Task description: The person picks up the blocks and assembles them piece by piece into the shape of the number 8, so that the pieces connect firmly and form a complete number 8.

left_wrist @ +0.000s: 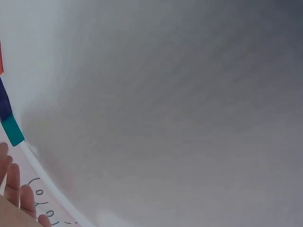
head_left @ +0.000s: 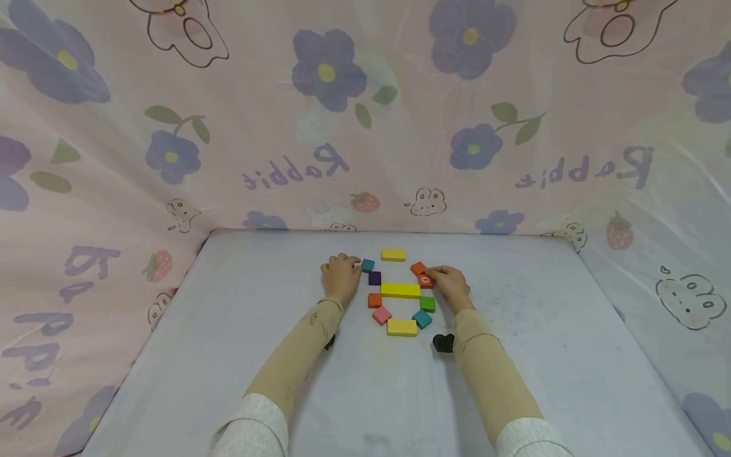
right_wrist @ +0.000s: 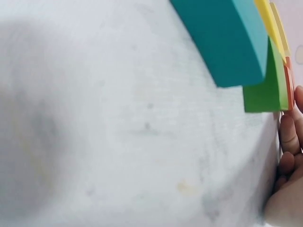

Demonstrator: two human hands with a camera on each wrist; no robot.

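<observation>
Small colored blocks form a closed outline on the white table. My left hand (head_left: 341,279) is beside its upper left, fingertips at a teal block (head_left: 368,266), which sits above a purple block (head_left: 374,278). In the left wrist view its fingers (left_wrist: 13,184) look spread, below the teal block. On the other side, my right hand (head_left: 450,285) reaches in with extended fingers, the tips touching the right side of a tilted orange block (head_left: 418,268). Just under them is a red-orange block (head_left: 425,281) with a white mark. The right thumb is hard to make out.
A long yellow block (head_left: 400,291) crosses the middle. Shorter yellow blocks lie at the top (head_left: 393,255) and bottom (head_left: 401,328). Orange (head_left: 374,301), pink (head_left: 382,315), green (head_left: 427,304) and teal (head_left: 422,318) blocks fill the lower sides. A black heart-shaped object (head_left: 443,343) is by the right forearm.
</observation>
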